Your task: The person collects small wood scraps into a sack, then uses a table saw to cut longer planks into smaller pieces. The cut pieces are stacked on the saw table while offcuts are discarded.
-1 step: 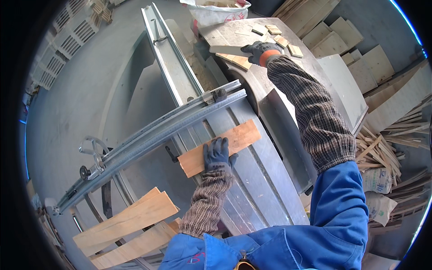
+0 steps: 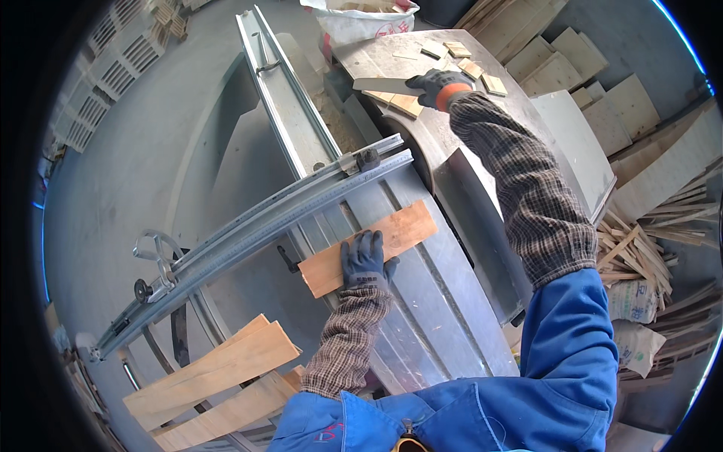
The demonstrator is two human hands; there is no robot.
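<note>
white sack (image 2: 361, 25) at top, slatted crates (image 2: 92, 92) upper left, wood strips (image 2: 637, 260) heaped at right

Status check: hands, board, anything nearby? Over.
Grey-gloved left hand flat on rectangular orange-brown wooden board. Grey-gloved right hand at end of flat greyish strip. Small pale wooden pieces beside it.

The head-worn fisheye looks steeply down over the metal table (image 2: 419, 286).

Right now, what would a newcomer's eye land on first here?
Probably the gloved left hand, flat on a wooden board across the grooved metal table, mid-picture. Next, the gloved right hand, stretched out above centre, near small wood pieces on the far tabletop. Then the long metal rail slanting across the left half.
</note>
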